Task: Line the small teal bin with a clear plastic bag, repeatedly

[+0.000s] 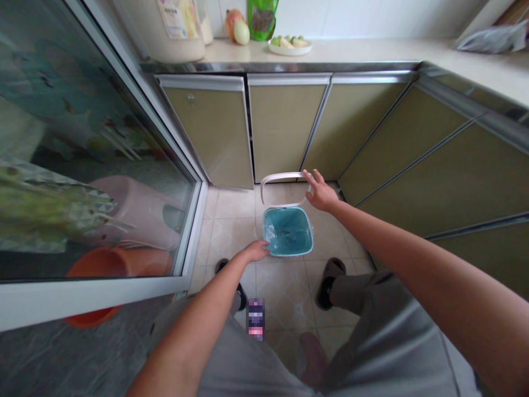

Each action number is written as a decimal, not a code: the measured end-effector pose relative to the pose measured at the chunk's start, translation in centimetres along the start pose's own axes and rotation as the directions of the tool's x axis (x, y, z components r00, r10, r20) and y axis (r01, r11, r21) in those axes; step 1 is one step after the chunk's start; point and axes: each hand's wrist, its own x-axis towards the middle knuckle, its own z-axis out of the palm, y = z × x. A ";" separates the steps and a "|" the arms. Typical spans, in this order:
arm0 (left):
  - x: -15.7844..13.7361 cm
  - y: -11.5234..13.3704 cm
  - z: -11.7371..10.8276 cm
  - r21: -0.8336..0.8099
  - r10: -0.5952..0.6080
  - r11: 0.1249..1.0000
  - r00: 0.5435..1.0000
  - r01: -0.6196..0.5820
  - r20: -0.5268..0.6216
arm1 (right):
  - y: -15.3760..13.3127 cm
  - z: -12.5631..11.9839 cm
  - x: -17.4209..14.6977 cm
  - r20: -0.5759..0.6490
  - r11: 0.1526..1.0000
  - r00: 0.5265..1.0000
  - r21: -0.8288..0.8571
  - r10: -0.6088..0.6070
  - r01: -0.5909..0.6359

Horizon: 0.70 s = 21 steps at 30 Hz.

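Note:
A teal trash bin (291, 248) stands on the tiled floor between my feet, its top facing up at me. Its inside looks glossy and wrinkled, perhaps from a clear liner. My left hand (257, 251) grips the bin's left front rim, with the fingertips partly hidden at the edge. A pale pink bin ring (282, 176) is raised behind and above the bin's far edge. My right hand (321, 193) pinches the right side of this ring between thumb and fingers.
Olive cabinet doors (289, 118) line the far and right sides, the left one slightly ajar. A sliding glass door frame (192, 220) runs along the left. On the counter (351, 52) are a plate of fruit (290, 49) and a large container (176, 33). A pixelated object (256, 318) is near my left foot.

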 end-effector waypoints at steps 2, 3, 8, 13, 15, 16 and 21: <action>0.8 0.0 -0.4 -0.018 -0.035 0.999 0.997 0.034 -0.070 | 0.5 0.5 -0.4 -0.028 0.998 0.999 0.045 0.034 -0.033; 1.2 -0.2 -0.7 -0.030 -0.055 0.998 0.992 0.052 -0.111 | 1.0 0.9 -0.7 -0.049 0.995 0.997 0.076 0.062 -0.058; 3.2 -1.8 -1.6 -0.058 -0.154 0.988 0.957 0.144 -0.245 | 5.2 5.1 -2.1 -0.174 0.934 0.943 0.273 0.283 -0.230; 4.5 -3.8 -2.0 -0.064 -0.274 0.961 0.913 0.268 -0.302 | 9.6 11.6 -6.2 0.221 0.582 0.726 0.468 0.651 -0.665; 4.6 -4.5 -2.0 -0.118 -0.378 0.926 0.880 0.359 -0.287 | 10.5 14.3 -8.9 0.475 0.314 0.552 0.492 0.685 -0.812; 4.7 -4.8 -2.0 -0.159 -0.437 0.899 0.859 0.408 -0.268 | 10.7 15.5 -10.3 0.549 0.222 0.490 0.482 0.677 -0.848; 5.7 -5.6 -1.4 -0.322 -0.529 0.829 0.827 0.457 -0.188 | 10.9 19.8 -14.0 0.753 -0.130 0.328 0.477 0.571 -0.869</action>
